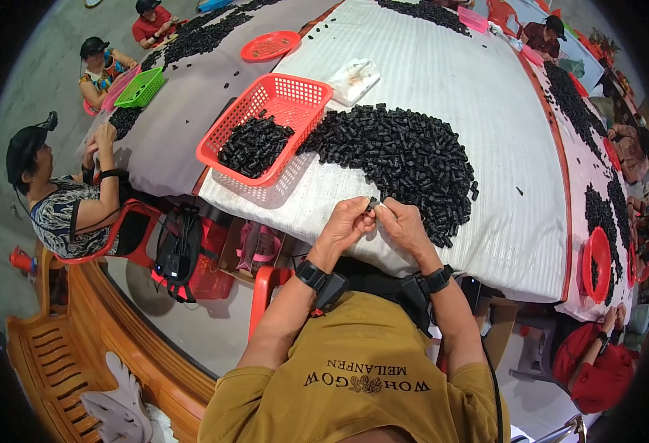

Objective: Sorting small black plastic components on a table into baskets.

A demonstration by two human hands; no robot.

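Near the front edge of the white-covered table, my left hand (345, 224) and my right hand (404, 227) meet with their fingertips pinched together. Between them is a small black piece (371, 205), mostly covered by the fingers; its exact kind is too small to make out. Just beyond my hands spreads a large pile of short black cylindrical pieces (405, 159). A red perforated plastic basket (295, 111) stands to the left of the pile, holding more black pieces (256, 145) in its near part.
A small white tray (354, 81) lies behind the pile. Farther back is a red oval tray (270, 46). To the left, a person (73, 199) sits at a grey-covered table (169, 133) with a green basket (140, 88). On the right, a red basket (596, 266) stands beside more black pieces.
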